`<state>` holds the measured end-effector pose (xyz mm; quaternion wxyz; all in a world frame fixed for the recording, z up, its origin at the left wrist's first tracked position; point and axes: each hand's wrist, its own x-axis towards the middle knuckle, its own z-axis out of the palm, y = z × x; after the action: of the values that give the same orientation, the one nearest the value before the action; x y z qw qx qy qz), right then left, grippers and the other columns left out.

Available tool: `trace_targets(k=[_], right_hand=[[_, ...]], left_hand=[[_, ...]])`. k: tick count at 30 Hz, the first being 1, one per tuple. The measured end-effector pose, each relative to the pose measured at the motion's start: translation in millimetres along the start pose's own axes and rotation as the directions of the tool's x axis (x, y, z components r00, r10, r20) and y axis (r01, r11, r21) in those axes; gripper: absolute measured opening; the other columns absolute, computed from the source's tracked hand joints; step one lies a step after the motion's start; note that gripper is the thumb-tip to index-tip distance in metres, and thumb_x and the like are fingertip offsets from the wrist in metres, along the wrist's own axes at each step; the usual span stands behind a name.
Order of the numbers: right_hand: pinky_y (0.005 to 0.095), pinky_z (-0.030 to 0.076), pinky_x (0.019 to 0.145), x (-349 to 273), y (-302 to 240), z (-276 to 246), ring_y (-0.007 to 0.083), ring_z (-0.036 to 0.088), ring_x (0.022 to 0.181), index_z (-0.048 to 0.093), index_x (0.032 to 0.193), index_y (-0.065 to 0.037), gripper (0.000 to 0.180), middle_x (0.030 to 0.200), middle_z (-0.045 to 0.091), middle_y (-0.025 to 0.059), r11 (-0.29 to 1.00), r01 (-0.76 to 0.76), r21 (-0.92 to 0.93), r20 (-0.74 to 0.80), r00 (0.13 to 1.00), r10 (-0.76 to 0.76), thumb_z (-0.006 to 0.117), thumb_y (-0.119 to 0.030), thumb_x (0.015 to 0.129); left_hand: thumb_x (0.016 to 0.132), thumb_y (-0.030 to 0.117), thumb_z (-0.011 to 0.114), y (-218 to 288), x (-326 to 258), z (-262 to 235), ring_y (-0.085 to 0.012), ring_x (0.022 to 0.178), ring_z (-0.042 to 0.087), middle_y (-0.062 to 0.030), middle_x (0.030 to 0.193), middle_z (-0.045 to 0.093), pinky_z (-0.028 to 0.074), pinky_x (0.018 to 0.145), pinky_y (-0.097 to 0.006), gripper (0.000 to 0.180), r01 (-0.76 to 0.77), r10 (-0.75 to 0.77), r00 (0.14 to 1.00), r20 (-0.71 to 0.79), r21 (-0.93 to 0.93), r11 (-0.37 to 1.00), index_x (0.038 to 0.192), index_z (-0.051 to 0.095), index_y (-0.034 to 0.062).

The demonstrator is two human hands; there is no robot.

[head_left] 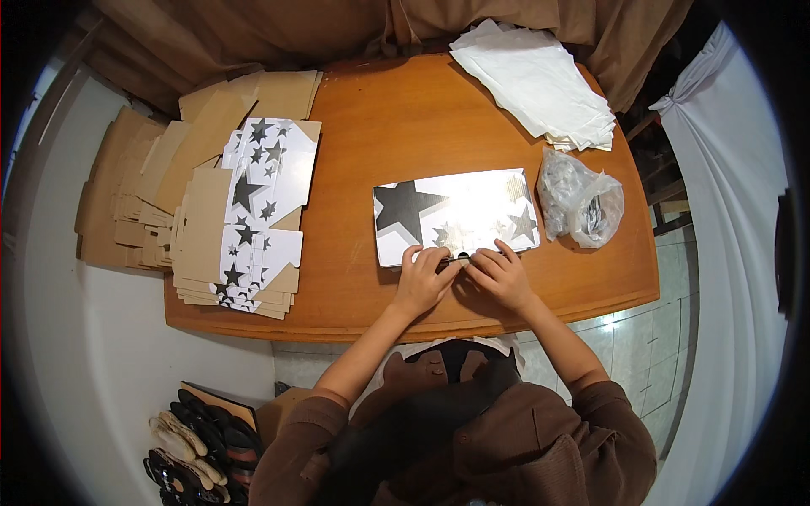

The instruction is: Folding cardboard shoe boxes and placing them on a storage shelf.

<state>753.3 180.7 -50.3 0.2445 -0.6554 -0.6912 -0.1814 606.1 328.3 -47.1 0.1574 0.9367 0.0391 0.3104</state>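
Note:
A white cardboard box (472, 202) printed with black and grey stars lies closed on the wooden table in front of me. My left hand (422, 280) grips its near edge, fingertips on the top and thumb at the front side. Just to the right, my right hand (503, 277) holds the same edge with bent fingers. Both thumbs come close together beside a small dark notch in the middle of that edge. The front side of the box is mostly hidden by my hands.
Flat, unfolded star-printed cardboard (268, 181) lies on brown cardboard sheets (198, 215) at the left. White paper sheets (536, 80) are stacked at the far right. A clear plastic bag (582, 201) sits right of the box. Footwear (202, 443) lies on the floor, lower left.

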Motion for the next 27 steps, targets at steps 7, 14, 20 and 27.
trace_targets(k=[7,14,20,27], right_hand=[[0.0459,0.041,0.095,0,0,1,0.0189,0.057,0.099,0.064,0.099,-0.012,0.025,0.100,0.061,0.0039,1.000,0.010,-0.006,-0.013,1.000,-0.010,0.060,-0.018,0.076],[0.0451,0.041,0.095,2,1,3,0.0184,0.058,0.096,0.065,0.099,-0.008,0.028,0.097,0.061,0.0036,1.000,0.005,0.011,-0.032,0.999,-0.004,0.061,-0.016,0.073],[0.0461,0.041,0.096,7,-3,4,0.0195,0.058,0.094,0.065,0.097,-0.005,0.029,0.095,0.061,0.0056,0.997,-0.055,0.045,-0.052,0.997,0.057,0.065,-0.015,0.070],[0.0462,0.042,0.095,3,-1,8,0.0212,0.059,0.093,0.063,0.096,-0.005,0.028,0.095,0.061,0.0064,0.991,-0.090,0.095,-0.064,0.993,0.096,0.066,-0.010,0.068]], left_hand=[[0.076,0.011,0.062,-9,-13,7,-0.0178,0.094,0.056,-0.0044,0.101,0.053,0.038,0.091,-0.043,0.021,-0.072,0.078,0.994,-0.076,0.078,0.994,0.096,0.062,0.0150],[0.074,0.012,0.063,-10,-14,10,-0.0156,0.090,0.057,-0.0037,0.099,0.053,0.039,0.089,-0.041,0.022,-0.105,0.120,0.986,-0.116,0.130,0.986,0.096,0.065,0.0134],[0.073,0.012,0.064,-8,-13,16,-0.0154,0.083,0.056,-0.0036,0.099,0.053,0.040,0.088,-0.040,0.023,-0.054,0.074,0.987,-0.142,0.137,0.989,0.095,0.065,0.0120],[0.070,0.013,0.066,-6,-8,15,-0.0148,0.079,0.054,-0.0006,0.094,0.055,0.040,0.086,-0.039,0.022,-0.036,0.053,0.994,-0.100,0.166,0.985,0.092,0.063,0.0127]])
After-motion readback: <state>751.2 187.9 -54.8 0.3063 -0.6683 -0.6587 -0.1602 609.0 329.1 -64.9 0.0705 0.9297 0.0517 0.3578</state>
